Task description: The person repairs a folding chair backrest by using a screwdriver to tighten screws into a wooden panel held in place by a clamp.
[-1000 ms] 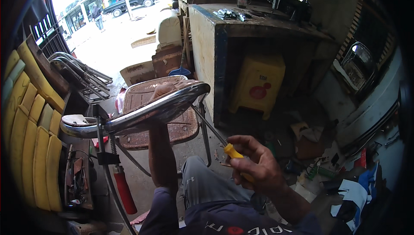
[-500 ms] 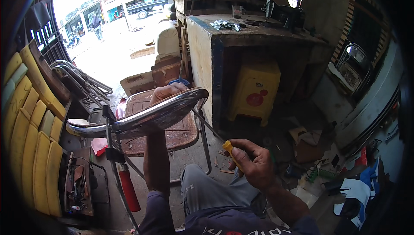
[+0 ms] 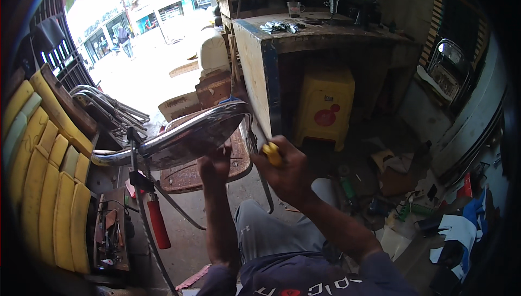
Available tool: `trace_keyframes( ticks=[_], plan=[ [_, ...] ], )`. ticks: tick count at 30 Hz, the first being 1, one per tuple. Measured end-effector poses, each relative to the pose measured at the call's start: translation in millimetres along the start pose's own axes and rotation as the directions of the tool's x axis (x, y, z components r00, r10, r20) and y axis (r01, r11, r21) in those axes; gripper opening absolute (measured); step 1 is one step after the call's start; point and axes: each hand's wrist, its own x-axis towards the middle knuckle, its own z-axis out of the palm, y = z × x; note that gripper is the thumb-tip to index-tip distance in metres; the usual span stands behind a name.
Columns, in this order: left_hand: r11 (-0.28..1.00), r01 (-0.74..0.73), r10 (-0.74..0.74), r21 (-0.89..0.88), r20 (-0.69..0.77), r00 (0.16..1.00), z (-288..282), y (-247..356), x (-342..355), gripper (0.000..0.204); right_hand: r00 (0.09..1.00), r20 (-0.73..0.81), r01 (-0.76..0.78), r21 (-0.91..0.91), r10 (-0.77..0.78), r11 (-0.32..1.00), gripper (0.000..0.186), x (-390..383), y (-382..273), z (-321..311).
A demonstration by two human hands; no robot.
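A chair part with a bent chrome tube frame [image 3: 182,129] and a worn brown panel [image 3: 198,138] is held tilted in front of me. A bar clamp [image 3: 134,152] with a red handle [image 3: 158,225] grips its left part. My left hand [image 3: 215,164] is closed, its fingers curled against the panel's underside; what they hold is hidden. My right hand [image 3: 287,168] is closed round the yellow handle of a screwdriver [image 3: 273,154], just right of the frame. The screwdriver's shaft is hard to make out. Behind and below stands a rusty brown chair seat [image 3: 187,181] on metal legs.
Yellow cushions [image 3: 49,187] stack at the left, beside a tool tray [image 3: 111,231] and folded metal chair frames [image 3: 108,106]. A workbench [image 3: 252,62] with a yellow stool [image 3: 325,103] under it stands ahead. Scraps and a green-handled tool [image 3: 347,185] litter the floor at right.
My left hand has moved from the frame's top rim to the panel's underside. My right hand has come left and up with the screwdriver, closer to the frame, whose tilt has changed.
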Motion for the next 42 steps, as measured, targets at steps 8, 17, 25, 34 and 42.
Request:
trace_keyframes(
  ticks=[8, 17, 25, 34, 42],
  plan=[
    [0.963, 0.267, -0.263, -0.014, -0.242, 0.934, 34.2, -16.4, -93.7, 0.036, 0.905, -0.292, 0.255, -0.207, -0.308, 0.945, 0.023, 32.1, 9.0, 77.4],
    [0.771, 0.614, -0.633, -0.169, -0.302, 0.713, 7.8, -88.1, -219.3, 0.03, 0.915, -0.379, 0.084, -0.15, -0.136, 0.985, 0.026, 33.0, -1.6, 80.8],
    [0.733, 0.67, -0.608, 0.115, -0.331, 0.722, -16.4, -86.3, -224.2, 0.029, 0.92, -0.37, -0.098, 0.104, 0.13, 0.99, 0.036, 40.1, -15.1, 76.6],
    [0.736, 0.674, -0.621, -0.068, -0.466, 0.63, -31.5, -42.1, -222.5, 0.027, 0.914, -0.364, -0.02, 0.403, 0.18, 0.915, 0.03, 44.7, -13.9, 95.5],
    [0.753, 0.643, -0.606, -0.136, -0.524, 0.599, -20.0, -43.3, -221.0, 0.026, 0.901, -0.171, -0.218, 0.617, 0.399, 0.756, 0.033, 43.5, -14.6, 72.3]
  ],
)
